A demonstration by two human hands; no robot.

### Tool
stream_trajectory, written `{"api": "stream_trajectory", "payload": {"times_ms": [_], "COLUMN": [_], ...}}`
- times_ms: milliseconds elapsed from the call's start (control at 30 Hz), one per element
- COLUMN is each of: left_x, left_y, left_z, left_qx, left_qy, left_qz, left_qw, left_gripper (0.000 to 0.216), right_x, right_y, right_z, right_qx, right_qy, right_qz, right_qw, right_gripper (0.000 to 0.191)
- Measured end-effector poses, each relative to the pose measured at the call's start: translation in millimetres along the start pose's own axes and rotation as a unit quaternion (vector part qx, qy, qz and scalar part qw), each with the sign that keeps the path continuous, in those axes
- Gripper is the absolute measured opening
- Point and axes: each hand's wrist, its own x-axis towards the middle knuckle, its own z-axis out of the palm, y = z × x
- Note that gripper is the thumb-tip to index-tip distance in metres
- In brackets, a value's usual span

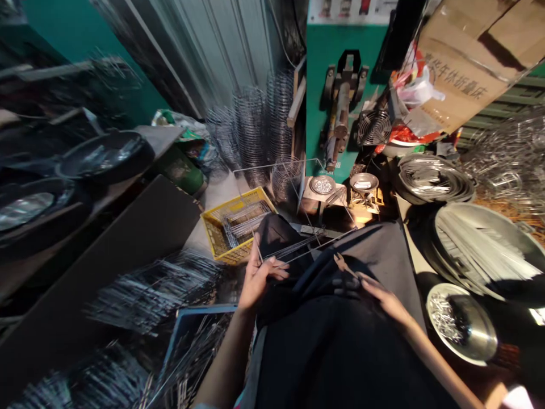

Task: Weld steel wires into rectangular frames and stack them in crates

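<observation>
- I see the left hand point(259, 275) closed on a bundle of thin wire rods point(298, 248) lying across the lap.
- Right hand point(374, 292) rests loosely open, pinching one rod's end.
- I judge the rods light, springy, slippery; grip mid-bundle.
- Yellow crate point(236, 224) sits just beyond.

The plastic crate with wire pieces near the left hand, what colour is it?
Yellow. The plastic lattice crate shows best in the head view, just beyond the left hand.

One head-worn view, steeply downward and forward over the lap, close above the workbench point(409, 238).
</observation>
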Motion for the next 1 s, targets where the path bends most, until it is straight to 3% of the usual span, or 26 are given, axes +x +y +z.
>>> {"api": "stream_trajectory", "payload": {"times_ms": [133, 300, 500, 733, 1000], "left_x": [2, 5, 3, -4, 0], "left_y": [-2, -9, -10, -13, -42], "left_z": [1, 5, 22, 34, 28], "left_qx": [-0.030, -0.043, -0.052, -0.081, -0.075], "left_qy": [0.001, 0.000, 0.003, 0.016, -0.025], "left_qz": [-0.009, -0.013, -0.018, -0.062, -0.134], "left_qw": [1.000, 0.999, 0.998, 0.995, 0.988], "left_gripper": [0.099, 0.103, 0.098, 0.101, 0.106], "right_x": [15, 24, 28, 26, 14], "right_y": [-6, -9, -7, 8, 13], "right_z": [14, 19, 18, 14, 18], "right_qx": [0.150, 0.236, 0.269, 0.316, 0.364], "right_qy": [-0.123, -0.184, -0.189, -0.130, -0.142], "right_qz": [0.005, 0.027, 0.046, 0.069, 0.113], "right_qw": [0.981, 0.954, 0.943, 0.937, 0.914], "right_gripper": [0.034, 0.028, 0.025, 0.021, 0.045]}}
